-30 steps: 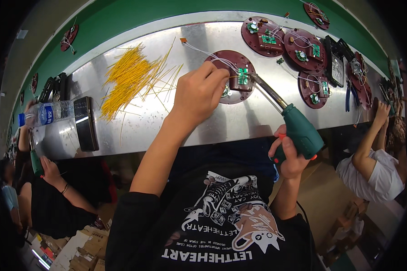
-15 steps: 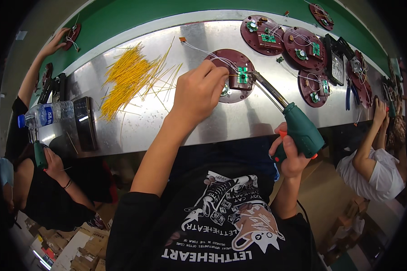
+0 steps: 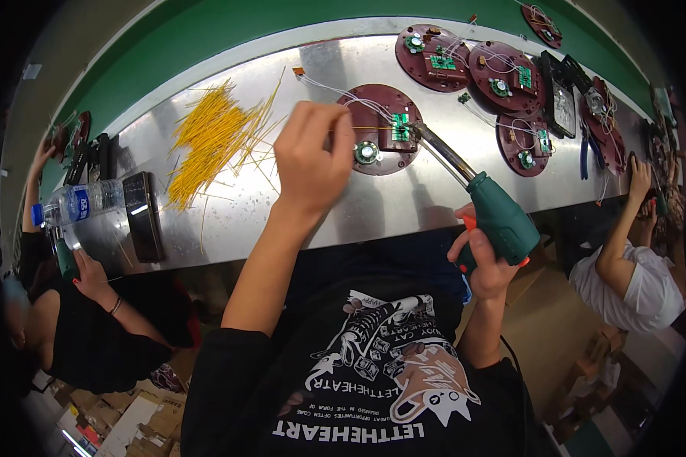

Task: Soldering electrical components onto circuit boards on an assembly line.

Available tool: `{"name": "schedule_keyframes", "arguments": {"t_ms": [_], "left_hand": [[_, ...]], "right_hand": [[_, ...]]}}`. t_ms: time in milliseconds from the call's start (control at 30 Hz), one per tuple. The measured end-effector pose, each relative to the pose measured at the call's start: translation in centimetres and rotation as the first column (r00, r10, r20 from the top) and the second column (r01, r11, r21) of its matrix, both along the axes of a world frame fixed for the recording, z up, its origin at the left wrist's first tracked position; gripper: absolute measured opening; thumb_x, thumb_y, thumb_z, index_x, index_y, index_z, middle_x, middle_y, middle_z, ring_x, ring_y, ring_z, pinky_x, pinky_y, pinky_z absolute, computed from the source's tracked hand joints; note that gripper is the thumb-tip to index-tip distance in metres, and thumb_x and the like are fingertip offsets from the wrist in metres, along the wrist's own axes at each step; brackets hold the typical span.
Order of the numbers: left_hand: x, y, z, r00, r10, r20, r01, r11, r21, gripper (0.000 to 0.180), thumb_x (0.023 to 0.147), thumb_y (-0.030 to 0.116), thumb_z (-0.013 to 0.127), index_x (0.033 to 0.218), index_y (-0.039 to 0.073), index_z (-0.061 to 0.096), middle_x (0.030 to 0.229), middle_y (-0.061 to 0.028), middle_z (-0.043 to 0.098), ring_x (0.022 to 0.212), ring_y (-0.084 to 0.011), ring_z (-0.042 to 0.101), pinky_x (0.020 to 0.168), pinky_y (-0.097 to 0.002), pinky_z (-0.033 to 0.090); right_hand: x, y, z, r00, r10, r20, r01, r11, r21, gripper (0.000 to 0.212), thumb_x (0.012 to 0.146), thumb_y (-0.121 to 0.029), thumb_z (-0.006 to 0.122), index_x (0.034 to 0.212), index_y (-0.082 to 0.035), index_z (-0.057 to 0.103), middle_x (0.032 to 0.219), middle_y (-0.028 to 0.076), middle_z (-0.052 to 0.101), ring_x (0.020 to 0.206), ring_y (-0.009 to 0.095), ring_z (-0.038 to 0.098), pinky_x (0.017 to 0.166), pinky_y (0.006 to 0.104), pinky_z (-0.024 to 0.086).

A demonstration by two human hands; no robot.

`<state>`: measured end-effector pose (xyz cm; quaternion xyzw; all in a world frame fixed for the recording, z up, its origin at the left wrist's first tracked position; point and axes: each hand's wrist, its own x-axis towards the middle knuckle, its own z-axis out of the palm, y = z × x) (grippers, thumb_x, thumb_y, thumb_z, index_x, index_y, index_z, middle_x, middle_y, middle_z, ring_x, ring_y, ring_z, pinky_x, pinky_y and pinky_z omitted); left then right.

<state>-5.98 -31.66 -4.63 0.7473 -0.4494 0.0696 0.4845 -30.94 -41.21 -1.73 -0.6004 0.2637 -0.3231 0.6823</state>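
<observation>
In my right hand [image 3: 486,255] is a green soldering gun [image 3: 503,215] with a finger at its red trigger. Its tip touches or hovers just at the right edge of a small green circuit board [image 3: 402,128]. That board sits on a dark red round disc [image 3: 370,107], which also carries a small round speaker-like part [image 3: 367,152] and white wires [image 3: 335,87] ending in an orange-brown tab [image 3: 299,72]. My left hand [image 3: 312,152] is closed, left of the disc, slightly blurred. A thin yellow wire [image 3: 375,128] stretches from its fingers to the board.
A pile of yellow wires [image 3: 213,137] lies left on the metal bench [image 3: 282,221], near a phone [image 3: 142,217] and water bottle [image 3: 84,199]. More discs [image 3: 432,57] and blue-handled pliers [image 3: 585,156] are at right. Co-workers' hands [image 3: 93,276] appear on both sides.
My left hand has drawn back leftward from the board, exposing the yellow wire and the speaker-like part. The soldering gun stays at the board. The left co-worker's far hand has moved down and left.
</observation>
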Motion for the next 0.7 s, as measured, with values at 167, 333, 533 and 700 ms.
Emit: {"name": "schedule_keyframes", "arguments": {"t_ms": [167,333,533,700], "left_hand": [[0.6,-0.1,0.7,0.979,0.119,0.165,-0.095,0.985,-0.147,0.017,0.084,-0.001,0.066,0.1,0.001,0.07,0.084,-0.0115,0.064,0.068,-0.0261,0.062,0.06,-0.036,0.051],[-0.4,-0.4,0.8,0.962,-0.126,0.241,0.134,0.991,-0.018,0.021,0.079,-0.003,0.066,0.099,0.002,0.071,0.082,-0.0085,0.064,0.069,-0.0242,0.061,0.058,-0.0349,0.05],[-0.3,-0.7,0.1,0.946,-0.187,0.265,0.165,0.981,0.101,0.019,0.073,-0.001,0.069,0.091,0.003,0.07,0.079,-0.006,0.063,0.068,-0.0227,0.06,0.056,-0.0343,0.049],[-0.5,-1.2,-0.5,0.944,-0.177,0.278,0.172,0.984,0.042,0.015,0.072,-0.001,0.07,0.087,0.003,0.068,0.077,-0.006,0.061,0.067,-0.0227,0.059,0.056,-0.0341,0.049]], "right_hand": [[-0.3,0.2,-0.3,0.999,-0.039,0.004,0.039,0.999,0.011,0.034,0.086,0.006,0.06,0.12,0.01,0.059,0.105,0.021,0.07,0.057,0.017,0.064,0.049,0.0273,0.051],[-0.8,-0.3,-1.0,0.991,0.105,-0.087,-0.117,0.984,-0.138,0.043,0.091,-0.004,0.056,0.131,0.01,0.047,0.112,0.026,0.063,0.056,0.02,0.061,0.047,0.0288,0.05],[-1.4,-0.3,-1.5,0.991,0.119,-0.058,-0.128,0.974,-0.189,0.043,0.092,-0.003,0.057,0.132,0.009,0.047,0.113,0.026,0.063,0.056,0.02,0.06,0.048,0.0289,0.05],[-1.4,-0.2,-1.6,0.99,0.117,-0.084,-0.13,0.974,-0.185,0.043,0.093,-0.003,0.058,0.133,0.009,0.047,0.113,0.026,0.063,0.056,0.02,0.06,0.048,0.0287,0.05]]}}
